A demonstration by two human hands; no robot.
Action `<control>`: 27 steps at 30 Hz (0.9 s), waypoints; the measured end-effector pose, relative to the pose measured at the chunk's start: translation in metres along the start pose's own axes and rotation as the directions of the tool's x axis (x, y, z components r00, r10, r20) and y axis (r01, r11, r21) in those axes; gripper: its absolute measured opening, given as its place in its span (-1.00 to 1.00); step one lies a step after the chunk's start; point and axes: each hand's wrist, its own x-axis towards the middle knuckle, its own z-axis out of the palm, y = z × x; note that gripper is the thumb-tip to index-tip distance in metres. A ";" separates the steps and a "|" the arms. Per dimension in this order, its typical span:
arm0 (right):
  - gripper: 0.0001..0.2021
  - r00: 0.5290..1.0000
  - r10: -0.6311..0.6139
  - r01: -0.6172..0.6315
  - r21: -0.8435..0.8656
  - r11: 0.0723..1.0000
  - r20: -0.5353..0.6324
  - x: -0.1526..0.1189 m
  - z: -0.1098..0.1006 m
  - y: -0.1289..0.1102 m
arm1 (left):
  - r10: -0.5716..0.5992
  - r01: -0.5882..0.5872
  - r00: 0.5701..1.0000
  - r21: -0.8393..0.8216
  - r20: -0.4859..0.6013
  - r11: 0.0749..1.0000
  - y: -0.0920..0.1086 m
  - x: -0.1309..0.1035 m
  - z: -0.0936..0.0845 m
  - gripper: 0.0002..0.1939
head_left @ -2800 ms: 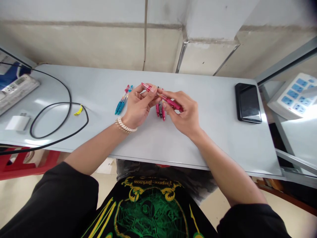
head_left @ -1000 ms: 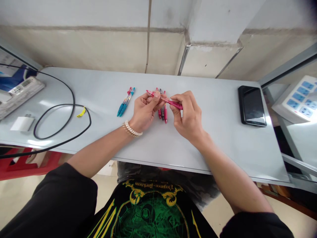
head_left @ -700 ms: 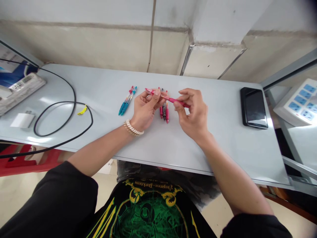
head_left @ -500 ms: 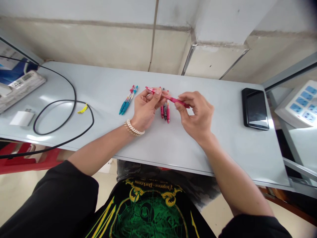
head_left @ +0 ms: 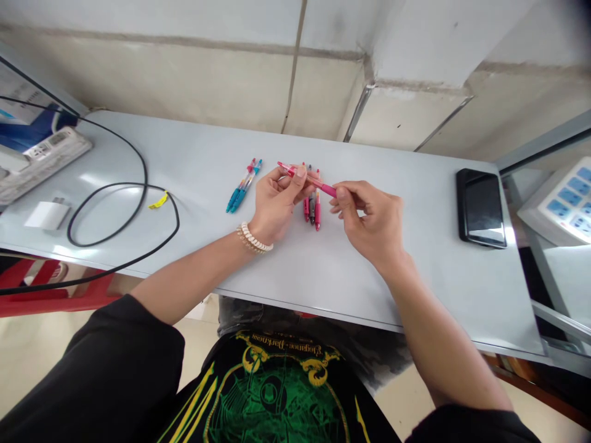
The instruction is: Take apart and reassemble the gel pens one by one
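Between my two hands a pink pen (head_left: 315,180) is held slantwise above the table. My left hand (head_left: 280,200) pinches its clear barrel between thumb and fingers. The thumb and fingers of my right hand (head_left: 372,218) are closed around the pink grip end, which they partly cover. Just behind and below lie two pink pens (head_left: 317,212) with a dark grey pen (head_left: 311,212) between them, their upper parts partly hidden by my left hand. Left of that hand rest two pens with teal grips (head_left: 237,198), side by side, one with a red top.
A black cable (head_left: 146,184) with a yellow tag (head_left: 158,200) loops across the left of the grey table (head_left: 194,147). Near it sits a white charger plug (head_left: 47,215). On the right lies a black phone-like device (head_left: 481,208), with a white box (head_left: 567,200) beyond it.
My right hand's grip on the pen has shifted, its fingers now covering the pink end more. My left hand keeps its pinch. The whole view has shifted slightly.
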 end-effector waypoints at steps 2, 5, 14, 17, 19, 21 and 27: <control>-0.78 1.000 -0.010 0.010 0.014 1.000 0.003 0.000 0.000 -0.001 | 0.009 -0.008 1.000 -0.005 0.014 1.000 0.001 0.000 0.000 -0.82; -0.73 0.980 0.158 -0.178 0.176 0.968 0.118 0.003 -0.002 -0.001 | 0.018 -0.017 0.998 -0.014 0.057 1.000 0.003 0.000 -0.001 -0.82; -0.58 0.891 0.233 -0.365 0.311 0.878 0.389 0.006 0.000 0.004 | -0.100 0.097 0.985 0.028 0.140 0.995 0.027 0.011 -0.004 -0.75; -0.72 0.911 0.190 -0.263 0.162 0.951 0.367 0.003 0.006 0.008 | -0.184 0.181 0.981 0.056 0.059 0.982 0.044 0.022 -0.013 -0.61; -0.81 0.915 0.172 -0.223 0.101 0.970 0.366 0.002 0.008 0.011 | -0.200 0.199 0.980 0.113 -0.005 0.973 0.057 0.030 -0.021 -0.55; -0.85 0.928 0.162 -0.190 0.052 0.980 0.334 0.001 0.009 0.015 | -0.194 0.202 0.979 0.159 -0.062 0.966 0.070 0.038 -0.030 -0.56; -0.79 0.949 0.193 -0.171 -0.107 0.979 0.250 0.001 0.007 0.025 | -0.044 0.110 0.978 0.319 -0.206 0.941 0.089 0.059 -0.060 -0.71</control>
